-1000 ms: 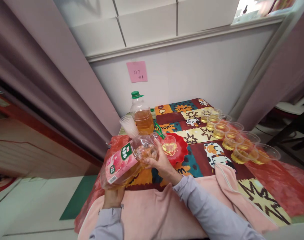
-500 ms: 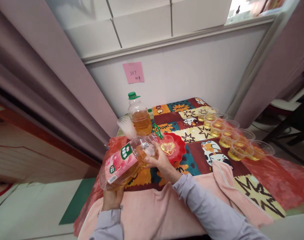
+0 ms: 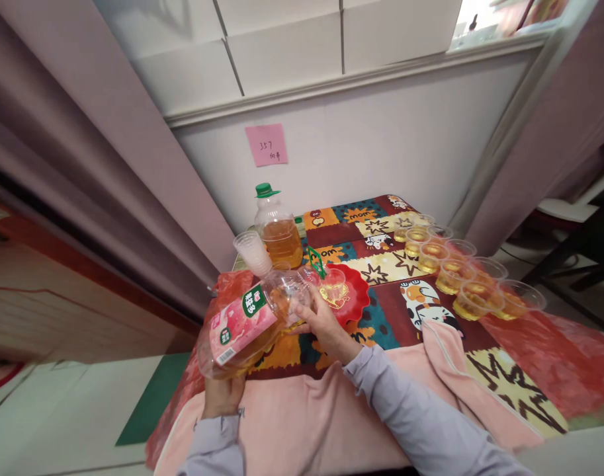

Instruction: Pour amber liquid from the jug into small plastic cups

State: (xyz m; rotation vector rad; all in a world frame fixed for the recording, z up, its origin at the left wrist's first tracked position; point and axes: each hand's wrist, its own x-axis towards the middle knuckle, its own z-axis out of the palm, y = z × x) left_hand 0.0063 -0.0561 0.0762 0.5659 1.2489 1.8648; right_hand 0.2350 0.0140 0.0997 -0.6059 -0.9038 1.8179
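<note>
Both my hands hold a large clear bottle (image 3: 245,324) with a pink label and amber liquid, tilted with its neck toward the right. My left hand (image 3: 225,393) supports the bottle's base from below, its fingers mostly hidden. My right hand (image 3: 324,324) is closed around the bottle near its neck. A green ring (image 3: 316,262) sits at the mouth, above a clear plastic cup (image 3: 334,284). That cup stands in a red scalloped dish (image 3: 356,301); whether liquid is flowing into it I cannot make out.
A stack of clear cups (image 3: 252,252) and a green-capped bottle of amber liquid (image 3: 280,235) stand behind the held bottle. Several filled cups (image 3: 455,274) line the right side of the patterned tablecloth (image 3: 381,261). A pink towel (image 3: 292,423) lies along the front edge.
The bottle has turned very slightly and its mouth has shifted a little to the right. My hands keep the same hold; the other things have not moved.
</note>
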